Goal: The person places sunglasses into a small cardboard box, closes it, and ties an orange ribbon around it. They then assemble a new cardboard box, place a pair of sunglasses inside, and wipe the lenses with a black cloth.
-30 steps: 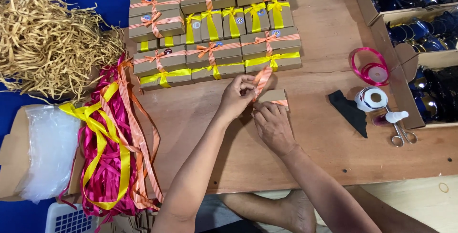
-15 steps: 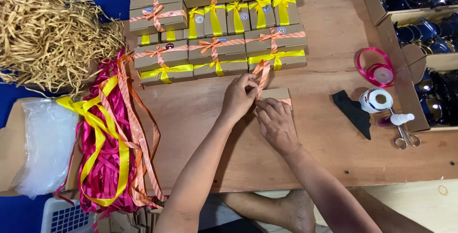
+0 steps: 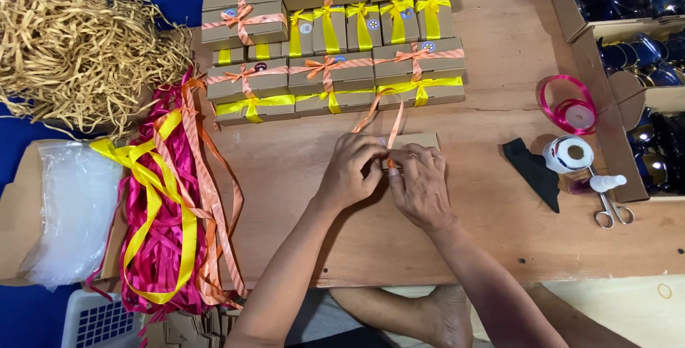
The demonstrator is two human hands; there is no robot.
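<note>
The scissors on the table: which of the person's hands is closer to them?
The right hand. It rests on the small brown box mid-table, with the scissors further out on its side. The left hand is beyond it, farther from them, pinching the orange ribbon.

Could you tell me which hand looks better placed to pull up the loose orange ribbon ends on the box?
Probably the left hand: its fingers sit at the base of the orange ribbon, whose ends rise on that side. The right hand lies flat over the small brown box, steadying it.
</note>
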